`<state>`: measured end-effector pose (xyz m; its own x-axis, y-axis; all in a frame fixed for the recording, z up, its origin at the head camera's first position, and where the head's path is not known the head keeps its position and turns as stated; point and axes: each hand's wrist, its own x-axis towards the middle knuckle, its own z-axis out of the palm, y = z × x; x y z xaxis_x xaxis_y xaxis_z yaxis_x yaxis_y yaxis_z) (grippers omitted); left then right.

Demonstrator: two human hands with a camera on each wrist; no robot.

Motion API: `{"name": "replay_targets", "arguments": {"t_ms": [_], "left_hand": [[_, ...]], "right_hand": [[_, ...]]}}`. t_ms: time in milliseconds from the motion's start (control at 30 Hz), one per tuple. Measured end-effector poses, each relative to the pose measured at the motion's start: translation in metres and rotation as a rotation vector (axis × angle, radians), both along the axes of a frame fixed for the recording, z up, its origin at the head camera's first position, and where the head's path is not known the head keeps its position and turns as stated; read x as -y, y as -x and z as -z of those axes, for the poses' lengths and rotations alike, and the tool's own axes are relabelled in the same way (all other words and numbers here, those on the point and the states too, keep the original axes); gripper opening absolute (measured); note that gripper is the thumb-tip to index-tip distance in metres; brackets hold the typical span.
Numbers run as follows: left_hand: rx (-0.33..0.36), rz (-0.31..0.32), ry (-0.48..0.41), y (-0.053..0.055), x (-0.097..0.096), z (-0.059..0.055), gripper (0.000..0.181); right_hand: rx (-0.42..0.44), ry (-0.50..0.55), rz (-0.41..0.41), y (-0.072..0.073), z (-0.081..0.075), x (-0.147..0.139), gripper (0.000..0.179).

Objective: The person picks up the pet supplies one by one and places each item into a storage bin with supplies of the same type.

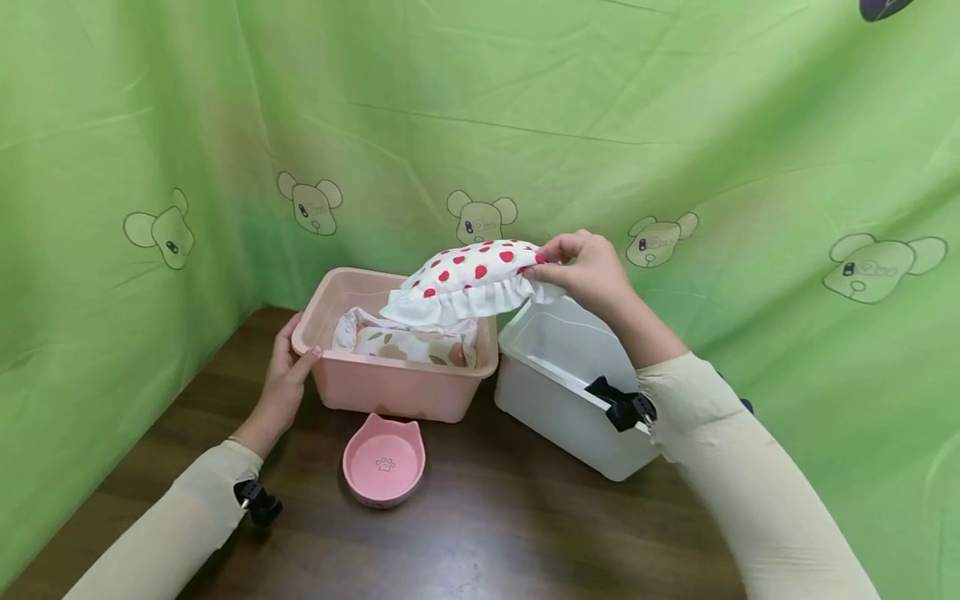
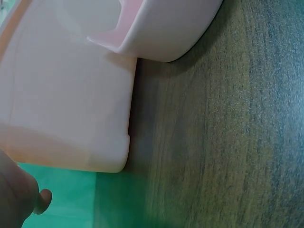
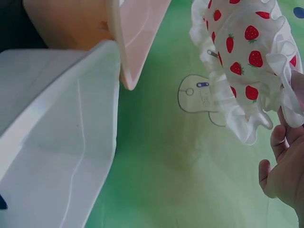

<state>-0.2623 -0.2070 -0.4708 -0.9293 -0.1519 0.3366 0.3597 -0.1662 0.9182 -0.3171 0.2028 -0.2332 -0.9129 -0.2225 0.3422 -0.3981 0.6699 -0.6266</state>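
My right hand [image 1: 596, 275] pinches the right end of a small white pillow [image 1: 480, 271] with red strawberries and a ruffled edge. It hangs above the pink bin [image 1: 397, 389], partly over its right side; a zipper shows on it in the right wrist view. At the bin's left front corner, my left hand [image 1: 281, 387] grips the rim, thumb at the front. Inside the bin lies another ruffled cloth piece [image 1: 408, 343] with a brown and green leaf print, partly covered by the strawberry pillow.
A white bin [image 1: 562, 425] stands angled to the right of the pink one, near the right forearm. In front of the pink bin sits a pink cat-eared bowl [image 1: 384, 462] with a paw print. Behind the wooden table [image 1: 480, 533] hangs a green curtain [image 1: 562, 108].
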Motion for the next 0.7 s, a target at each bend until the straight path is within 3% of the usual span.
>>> {"name": "replay_targets", "arguments": {"t_ms": [233, 467, 700], "left_hand": [[0.011, -0.010, 0.000, -0.002, 0.001, 0.000, 0.066], [0.011, -0.016, -0.014, -0.002, 0.002, 0.000, 0.066], [0.009, -0.020, -0.025, 0.000, -0.001, -0.001, 0.066]], "right_hand": [[0.043, -0.003, -0.053, 0.019, 0.005, 0.024, 0.026], [0.038, -0.110, -0.060, 0.036, 0.007, 0.049, 0.022], [0.018, -0.221, -0.135, 0.053, 0.016, 0.068, 0.022]]}}
